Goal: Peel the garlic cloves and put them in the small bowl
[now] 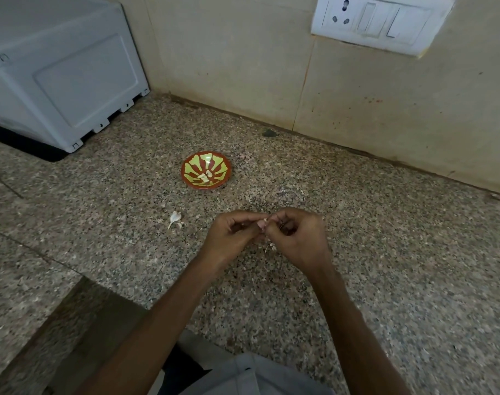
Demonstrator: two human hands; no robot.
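Partway, peeling a garlic clove [264, 222] pinched by left hand [231, 238] and right hand [297, 238], with peeled cloves [205, 177] in small bowl [223, 166].

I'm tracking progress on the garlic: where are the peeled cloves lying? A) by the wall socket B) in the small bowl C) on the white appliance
B: pale peeled cloves lie in the small bowl, while the left hand and right hand pinch another clove.
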